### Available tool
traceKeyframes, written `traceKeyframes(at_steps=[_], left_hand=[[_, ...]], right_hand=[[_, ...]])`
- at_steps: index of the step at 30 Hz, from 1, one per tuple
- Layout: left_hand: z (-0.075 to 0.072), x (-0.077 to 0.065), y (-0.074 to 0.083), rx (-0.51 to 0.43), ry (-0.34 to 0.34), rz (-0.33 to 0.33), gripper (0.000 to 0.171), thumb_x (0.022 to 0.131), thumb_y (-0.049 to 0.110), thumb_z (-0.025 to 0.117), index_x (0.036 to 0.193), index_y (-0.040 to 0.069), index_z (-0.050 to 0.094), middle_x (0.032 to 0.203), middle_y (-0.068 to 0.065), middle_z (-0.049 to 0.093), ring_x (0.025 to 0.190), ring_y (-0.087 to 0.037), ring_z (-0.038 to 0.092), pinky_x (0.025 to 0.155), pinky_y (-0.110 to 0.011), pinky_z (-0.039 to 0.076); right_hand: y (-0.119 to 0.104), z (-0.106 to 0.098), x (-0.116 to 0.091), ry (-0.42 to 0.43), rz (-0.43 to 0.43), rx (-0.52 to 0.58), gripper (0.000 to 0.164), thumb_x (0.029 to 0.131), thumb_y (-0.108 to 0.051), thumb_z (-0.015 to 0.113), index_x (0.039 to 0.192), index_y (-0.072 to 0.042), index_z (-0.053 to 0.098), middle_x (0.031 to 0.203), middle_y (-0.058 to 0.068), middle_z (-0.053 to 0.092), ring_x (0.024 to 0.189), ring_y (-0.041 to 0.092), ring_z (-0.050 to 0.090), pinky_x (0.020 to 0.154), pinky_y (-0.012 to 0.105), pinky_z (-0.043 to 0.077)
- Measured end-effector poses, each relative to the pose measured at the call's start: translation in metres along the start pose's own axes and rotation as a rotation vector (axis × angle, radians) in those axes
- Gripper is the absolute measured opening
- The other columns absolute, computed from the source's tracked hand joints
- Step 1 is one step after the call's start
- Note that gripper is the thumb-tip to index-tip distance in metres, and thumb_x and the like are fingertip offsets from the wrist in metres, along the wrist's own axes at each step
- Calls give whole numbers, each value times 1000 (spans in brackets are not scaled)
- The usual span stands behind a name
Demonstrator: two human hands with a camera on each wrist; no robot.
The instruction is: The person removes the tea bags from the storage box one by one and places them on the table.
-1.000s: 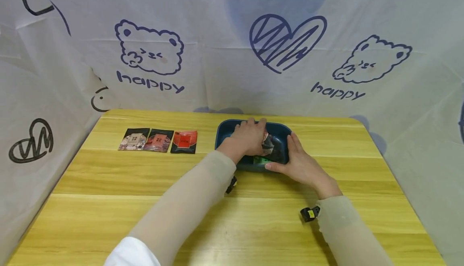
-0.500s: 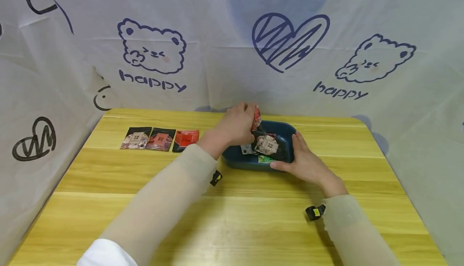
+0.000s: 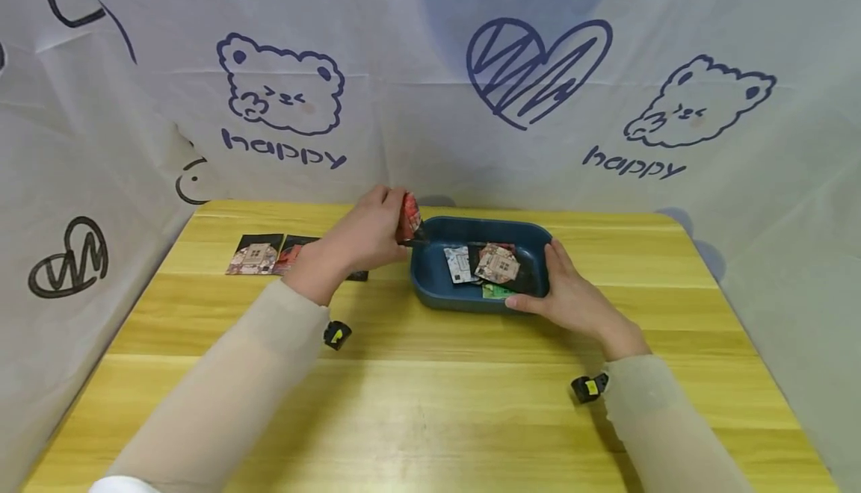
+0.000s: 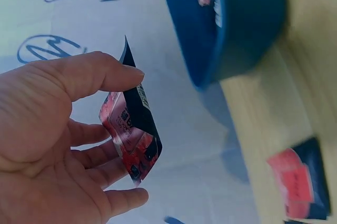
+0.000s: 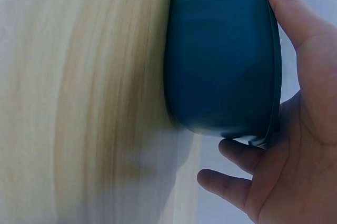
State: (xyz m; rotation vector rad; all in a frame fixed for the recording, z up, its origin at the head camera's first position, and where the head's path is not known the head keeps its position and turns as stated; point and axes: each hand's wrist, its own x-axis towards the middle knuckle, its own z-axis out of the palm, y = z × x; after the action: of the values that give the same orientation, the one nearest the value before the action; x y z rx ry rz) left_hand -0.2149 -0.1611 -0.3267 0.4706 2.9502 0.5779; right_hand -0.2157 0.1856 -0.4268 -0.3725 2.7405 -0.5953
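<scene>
My left hand [image 3: 366, 231] is raised just left of the blue plastic box [image 3: 437, 293]. Between its thumb and fingers it pinches a red-and-black sachet [image 4: 131, 124], bent along its length. My right hand [image 3: 578, 299] holds the right end of the box, thumb along the front rim and fingers at the far right corner. Inside lie a white sachet [image 3: 460, 265], a black one with a beige print [image 3: 499, 264] and a green one [image 3: 496, 291], partly overlapping. A red-and-black sachet [image 4: 297, 182] lies on the table below the left hand.
Left of the box, a row of sachets lies on the wooden table [image 3: 430, 403]: a black-and-beige sachet [image 3: 254, 255] at the far left, others partly hidden by my left hand. A printed white cloth [image 3: 403, 119] hangs close behind the table's back edge.
My left hand has come up out of the box with the red-and-black sachet and moved left past its rim. The sachets inside are uncovered now. My right hand stays at the box's end.
</scene>
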Motion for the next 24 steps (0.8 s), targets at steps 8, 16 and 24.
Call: traceKeyframes(at_steps=[8,16,24], left_hand=[[15,-6,-32,27,-65,-65,94,90,19,81,162,-9,26,154,-32,38,141,-46,47,117,-55,44],[38,-4,-50,45,-120,-119,91,91,20,81,160,-9,29,151,-33,42,138,-47,49,116,-57,44],[47,-14,-58,65,-183,-53,90,90,17,81,161,-7,30,153,-31,43,139,-46,50,116,-57,45]], right_hand=[[2,0,1,5,7,6,138,84,-85,63,168,0,-6,176,19,-15,156,53,22,121,68,31],[1,0,0,4,8,13,138,84,-86,62,168,0,-7,176,20,-14,156,54,21,122,68,30],[1,0,-1,-4,12,21,139,84,-86,62,168,-1,-9,176,17,-18,156,54,21,122,67,31]])
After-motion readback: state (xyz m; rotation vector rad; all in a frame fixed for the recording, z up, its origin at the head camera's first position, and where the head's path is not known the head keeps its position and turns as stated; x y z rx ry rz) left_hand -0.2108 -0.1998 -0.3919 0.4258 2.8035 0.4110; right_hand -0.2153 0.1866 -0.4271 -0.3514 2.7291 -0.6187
